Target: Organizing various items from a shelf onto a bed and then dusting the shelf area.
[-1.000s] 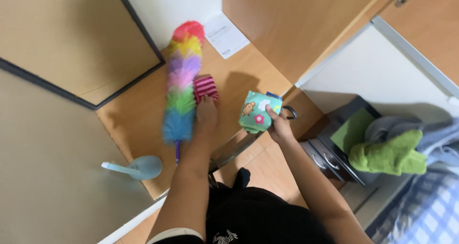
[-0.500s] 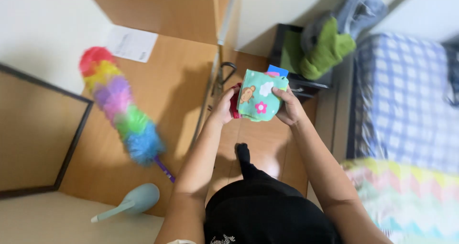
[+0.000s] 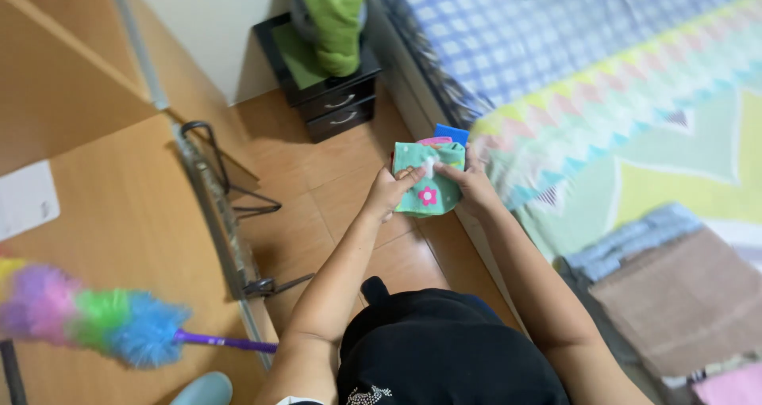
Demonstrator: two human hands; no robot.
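Note:
Both my hands hold a small stack of folded cloths in front of me; the top one is green with white dots and a pink flower, with pink and blue edges behind it. My left hand grips its left side with the thumb on top. On the right side my right hand closes on it. The stack hovers over the wooden floor, right at the edge of the bed.
A rainbow feather duster with a purple handle lies on the wooden desk at left, near a white paper. A black drawer unit carries green cloth. Folded brown and blue laundry rests on the bed.
My view has swung right from the desk toward the bed. Both hands carried the cloth stack along, and the left hand stays gripped on it.

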